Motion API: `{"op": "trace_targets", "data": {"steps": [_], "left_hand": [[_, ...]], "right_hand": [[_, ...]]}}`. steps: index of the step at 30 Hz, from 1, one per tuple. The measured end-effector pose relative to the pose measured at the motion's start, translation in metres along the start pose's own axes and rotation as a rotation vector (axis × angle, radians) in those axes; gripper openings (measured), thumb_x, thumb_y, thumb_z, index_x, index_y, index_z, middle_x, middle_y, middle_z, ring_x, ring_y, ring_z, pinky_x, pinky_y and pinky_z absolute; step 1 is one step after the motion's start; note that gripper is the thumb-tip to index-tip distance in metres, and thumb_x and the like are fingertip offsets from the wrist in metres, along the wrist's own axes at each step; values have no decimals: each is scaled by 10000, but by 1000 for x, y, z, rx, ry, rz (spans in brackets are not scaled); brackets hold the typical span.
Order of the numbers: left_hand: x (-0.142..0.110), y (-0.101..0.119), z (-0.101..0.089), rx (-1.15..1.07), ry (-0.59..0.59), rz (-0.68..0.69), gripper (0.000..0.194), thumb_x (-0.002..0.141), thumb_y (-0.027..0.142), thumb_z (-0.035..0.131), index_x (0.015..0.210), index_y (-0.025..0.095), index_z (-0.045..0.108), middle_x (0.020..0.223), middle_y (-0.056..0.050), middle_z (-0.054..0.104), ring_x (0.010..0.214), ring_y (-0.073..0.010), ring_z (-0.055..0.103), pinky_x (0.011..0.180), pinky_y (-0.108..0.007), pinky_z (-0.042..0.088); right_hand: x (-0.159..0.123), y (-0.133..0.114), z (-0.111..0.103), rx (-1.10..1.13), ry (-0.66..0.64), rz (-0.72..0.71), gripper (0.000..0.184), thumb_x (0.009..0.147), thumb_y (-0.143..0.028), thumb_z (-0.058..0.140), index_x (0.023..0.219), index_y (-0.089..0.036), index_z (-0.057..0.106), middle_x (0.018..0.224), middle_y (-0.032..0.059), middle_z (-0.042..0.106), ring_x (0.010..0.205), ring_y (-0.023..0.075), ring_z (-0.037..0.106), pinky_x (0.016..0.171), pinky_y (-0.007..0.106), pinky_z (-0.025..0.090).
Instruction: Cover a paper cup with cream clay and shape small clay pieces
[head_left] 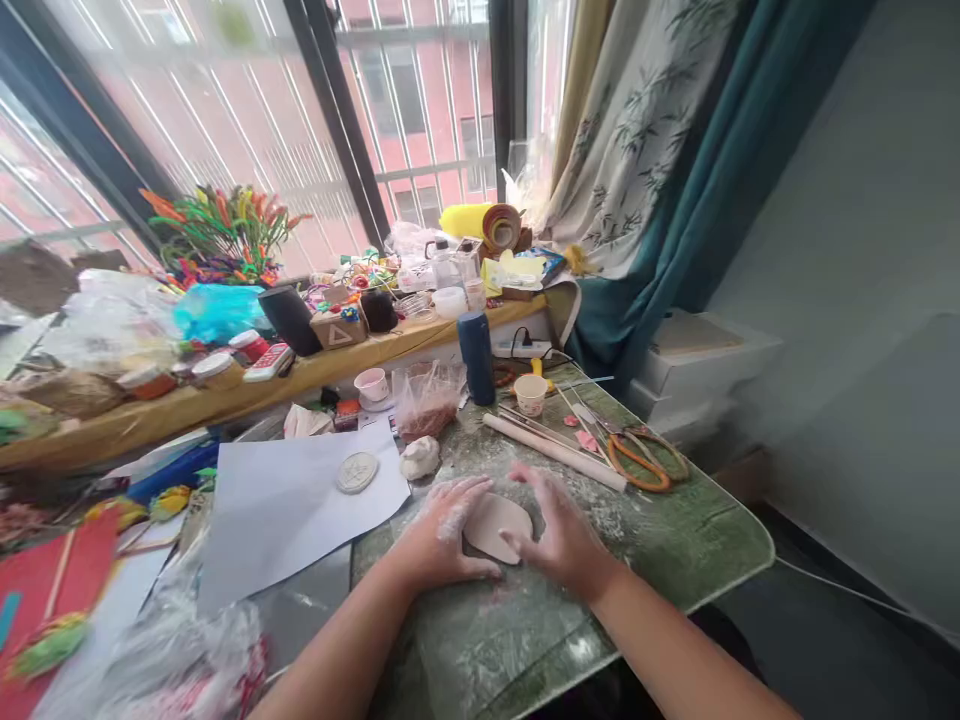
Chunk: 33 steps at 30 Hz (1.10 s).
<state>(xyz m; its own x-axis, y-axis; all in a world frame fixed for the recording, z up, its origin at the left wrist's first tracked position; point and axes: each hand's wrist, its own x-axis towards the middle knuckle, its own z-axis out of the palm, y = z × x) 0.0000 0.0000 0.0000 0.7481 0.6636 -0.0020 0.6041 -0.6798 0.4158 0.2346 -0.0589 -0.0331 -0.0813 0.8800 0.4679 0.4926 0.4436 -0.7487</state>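
Observation:
A flat, pale, rounded slab of dough or clay (495, 527) lies on the powdery green table. My left hand (448, 528) rests along the slab's left edge, fingers stretched out and thumb at the near side. From the right, my right hand (561, 532) arches beside the slab with fingers apart and the thumb touching its edge. White powder coats both hands. A lump of the same pale material (420, 457) sits beyond my left hand. On a white paper sheet (277, 510) to the left lies a round, patterned pale disc (357, 472).
Beyond my right hand lie a rolling pin (555, 452), orange-handled scissors (641, 462) and a paper cup (531, 394). A dark blue cylinder (476, 358) stands near a plastic bag of brown material (427, 405). The table's right edge (761, 545) curves close by; a cluttered ledge (315, 365) runs behind.

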Motion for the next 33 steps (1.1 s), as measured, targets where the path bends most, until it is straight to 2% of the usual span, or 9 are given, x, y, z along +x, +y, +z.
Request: {"op": "trace_targets", "data": {"steps": [4,8,11,13,16,19,22,27,33], "left_hand": [[3,16,-11,54,-5,-29,1106,640,695,816,1542,228,379,1582,-167,433,1459,-394,383,1205,-581,291],[14,34,-24,109,-67,91,986,679,706,780,1503,274,454,1536,-128,506,1429,-381,436,1201,-562,295],[24,40,-28,122,-123,186,962,714,719,744,1520,298,434,1525,-121,524,1405,-378,473,1194,-544,311],[30,39,-26,120,-169,230,897,767,701,709,1520,297,436,1507,-127,539,1368,-367,514,1170,-522,358],[33,32,-21,134,-213,262,828,844,672,646,1536,280,416,1513,-151,525,1357,-366,522,1150,-524,389],[31,26,-15,176,-204,227,881,855,695,613,1570,247,360,1533,-180,494,1386,-390,484,1155,-559,380],[29,22,-9,200,-192,189,929,838,756,572,1579,246,341,1498,-184,529,1361,-395,504,1134,-572,409],[29,18,-7,227,-199,182,925,846,782,507,1577,241,339,1509,-189,509,1360,-394,498,1136,-582,406],[38,26,-16,185,-225,257,1062,755,809,615,1595,251,281,1543,-200,464,1402,-422,447,1153,-597,381]], "right_hand": [[9,12,-6,15,178,159,447,1014,-480,445,1335,-171,495,1241,138,659,1162,240,644,1015,399,523],[17,24,-2,-43,195,214,390,1063,-301,245,1309,-147,505,1157,138,703,1066,207,697,917,357,575],[19,29,1,-116,108,195,432,1015,-153,260,1356,-163,526,1167,118,720,1084,196,697,932,348,570],[17,31,0,-179,14,154,497,968,-78,299,1402,-164,525,1248,121,704,1172,199,661,1011,362,530],[12,31,-11,-277,-164,46,555,918,-71,430,1454,-183,520,1460,107,593,1398,224,492,1200,405,347],[5,27,-25,-379,-298,-9,564,931,-152,496,1496,-156,489,1599,108,434,1523,278,302,1272,484,170],[2,23,-32,-479,-372,10,543,972,-252,479,1496,-112,489,1593,137,431,1514,314,320,1256,539,197],[3,23,-30,-542,-415,26,558,1003,-300,428,1528,-110,439,1626,108,375,1537,288,274,1262,517,205],[5,22,-35,-531,-449,58,565,1014,-328,408,1534,-110,430,1636,89,354,1536,279,279,1266,486,228]]}}
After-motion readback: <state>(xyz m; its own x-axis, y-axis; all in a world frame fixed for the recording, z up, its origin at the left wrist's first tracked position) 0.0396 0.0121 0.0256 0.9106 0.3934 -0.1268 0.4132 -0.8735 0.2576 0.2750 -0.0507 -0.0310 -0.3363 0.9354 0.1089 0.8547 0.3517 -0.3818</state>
